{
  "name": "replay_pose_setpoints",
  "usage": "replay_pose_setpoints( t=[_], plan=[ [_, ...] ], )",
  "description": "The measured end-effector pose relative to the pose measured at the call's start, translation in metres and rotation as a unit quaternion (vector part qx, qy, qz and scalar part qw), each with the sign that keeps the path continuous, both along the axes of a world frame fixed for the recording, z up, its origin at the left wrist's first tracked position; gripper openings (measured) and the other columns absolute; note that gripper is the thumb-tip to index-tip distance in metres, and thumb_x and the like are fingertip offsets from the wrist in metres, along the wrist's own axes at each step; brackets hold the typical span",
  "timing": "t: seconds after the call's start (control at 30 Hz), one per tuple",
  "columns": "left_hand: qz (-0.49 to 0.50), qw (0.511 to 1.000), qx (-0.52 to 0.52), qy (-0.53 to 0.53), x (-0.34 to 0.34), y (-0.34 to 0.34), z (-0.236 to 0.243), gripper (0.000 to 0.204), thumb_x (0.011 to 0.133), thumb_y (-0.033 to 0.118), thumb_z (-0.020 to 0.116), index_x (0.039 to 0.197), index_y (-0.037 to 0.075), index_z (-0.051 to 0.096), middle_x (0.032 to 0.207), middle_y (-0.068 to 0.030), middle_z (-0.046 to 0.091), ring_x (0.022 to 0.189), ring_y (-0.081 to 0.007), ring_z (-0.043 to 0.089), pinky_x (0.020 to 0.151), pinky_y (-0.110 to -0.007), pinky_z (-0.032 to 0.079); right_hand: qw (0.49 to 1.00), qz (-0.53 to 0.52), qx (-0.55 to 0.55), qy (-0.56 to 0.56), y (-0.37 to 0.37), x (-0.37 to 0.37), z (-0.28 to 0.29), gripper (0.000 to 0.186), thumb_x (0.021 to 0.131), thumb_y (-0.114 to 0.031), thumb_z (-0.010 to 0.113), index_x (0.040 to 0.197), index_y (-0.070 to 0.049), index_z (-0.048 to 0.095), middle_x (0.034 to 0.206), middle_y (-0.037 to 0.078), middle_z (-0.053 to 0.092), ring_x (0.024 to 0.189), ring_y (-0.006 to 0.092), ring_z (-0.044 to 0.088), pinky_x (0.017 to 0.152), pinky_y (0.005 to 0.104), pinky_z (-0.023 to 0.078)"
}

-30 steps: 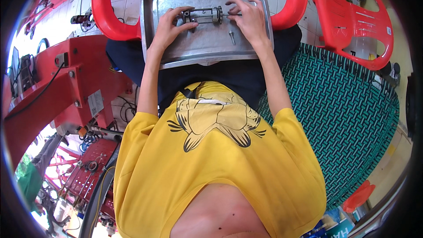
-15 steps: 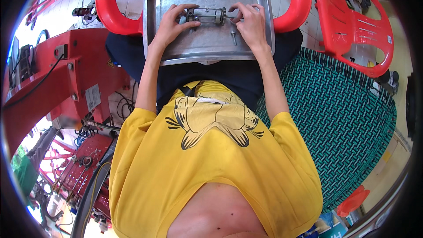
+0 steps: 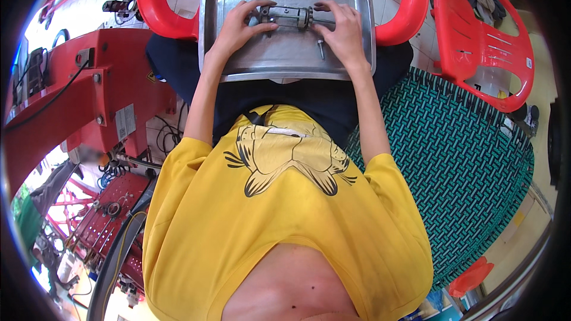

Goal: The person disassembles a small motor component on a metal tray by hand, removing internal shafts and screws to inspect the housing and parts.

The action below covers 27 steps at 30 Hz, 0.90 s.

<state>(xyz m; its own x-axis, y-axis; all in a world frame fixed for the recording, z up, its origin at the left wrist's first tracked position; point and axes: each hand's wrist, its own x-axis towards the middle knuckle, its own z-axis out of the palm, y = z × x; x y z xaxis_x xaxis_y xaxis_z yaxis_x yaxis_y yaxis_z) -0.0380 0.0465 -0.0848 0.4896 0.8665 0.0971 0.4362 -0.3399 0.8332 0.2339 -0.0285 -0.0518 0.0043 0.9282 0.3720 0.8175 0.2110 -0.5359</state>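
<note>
A cylindrical metal assembly [image 3: 302, 18] in the far half of the tray [image 3: 279, 64]
The left hand [image 3: 236, 27] holds the end toward the tray's left; the right hand [image 3: 344, 28], thumb and fingers parted, curves about the other, its grip unclear. If the left hold slackened, the assembly could roll across the tray; a dropping right palm could knock the bolt [image 3: 321, 49] in the tray's right half.

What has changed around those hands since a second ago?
The right hand has edged left, its fingers now nearer the disc end of the cylindrical metal assembly. The left hand still holds the other end; a loose bolt still lies in the metal tray.
</note>
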Motion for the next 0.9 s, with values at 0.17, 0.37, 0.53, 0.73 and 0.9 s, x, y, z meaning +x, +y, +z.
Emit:
replay_pose_setpoints(
  t=[0.17, 0.37, 0.53, 0.73, 0.9],
  plan=[
    [-0.008, 1.000, 0.009, -0.005, -0.004, 0.000, -0.002, 0.058, 0.078, 0.035, 0.093, 0.132, 0.021, 0.074, 0.106, -0.0093, 0.071, 0.091, -0.0218, 0.061, 0.078, -0.035, 0.053, 0.996, 0.019, -0.067, -0.052, 0.001, 0.008, 0.000, 0.041, 0.079, -0.015, 0.086, 0.119, -0.016, 0.073, 0.089, -0.002, 0.077, 0.109, 0.0231, 0.067, 0.106, 0.0406, 0.041],
    [-0.001, 1.000, 0.003, 0.006, 0.000, 0.001, -0.002, 0.058, 0.078, 0.034, 0.093, 0.132, 0.024, 0.075, 0.103, -0.0085, 0.070, 0.088, -0.0209, 0.061, 0.076, -0.034, 0.052, 1.000, 0.000, 0.000, -0.019, -0.001, 0.000, -0.004, 0.039, 0.078, -0.012, 0.085, 0.115, -0.017, 0.074, 0.087, -0.002, 0.076, 0.104, 0.0223, 0.067, 0.103, 0.0395, 0.042],
    [-0.005, 1.000, 0.015, 0.016, -0.003, 0.000, 0.002, 0.058, 0.077, 0.034, 0.093, 0.131, 0.023, 0.075, 0.099, -0.0077, 0.069, 0.085, -0.0209, 0.060, 0.075, -0.034, 0.052, 0.994, 0.011, -0.084, -0.071, 0.003, 0.004, -0.002, 0.043, 0.079, -0.014, 0.085, 0.120, -0.017, 0.073, 0.093, -0.001, 0.077, 0.108, 0.0230, 0.066, 0.104, 0.0401, 0.042],
    [-0.005, 1.000, 0.003, 0.012, 0.000, -0.001, 0.007, 0.058, 0.077, 0.033, 0.093, 0.131, 0.022, 0.075, 0.100, -0.0080, 0.070, 0.086, -0.0212, 0.060, 0.075, -0.035, 0.052, 1.000, -0.023, -0.003, 0.015, 0.000, 0.000, -0.006, 0.041, 0.080, -0.010, 0.082, 0.119, -0.017, 0.073, 0.093, 0.001, 0.077, 0.103, 0.0254, 0.067, 0.105, 0.0418, 0.043],
    [0.003, 0.999, -0.014, 0.029, -0.002, -0.003, 0.010, 0.057, 0.077, 0.032, 0.093, 0.131, 0.022, 0.075, 0.100, -0.0091, 0.071, 0.087, -0.0215, 0.061, 0.075, -0.035, 0.053, 0.995, 0.022, -0.099, 0.003, 0.001, 0.008, -0.006, 0.044, 0.080, -0.012, 0.083, 0.122, -0.016, 0.072, 0.098, 0.004, 0.079, 0.105, 0.0283, 0.067, 0.106, 0.0426, 0.044]
  ],
)
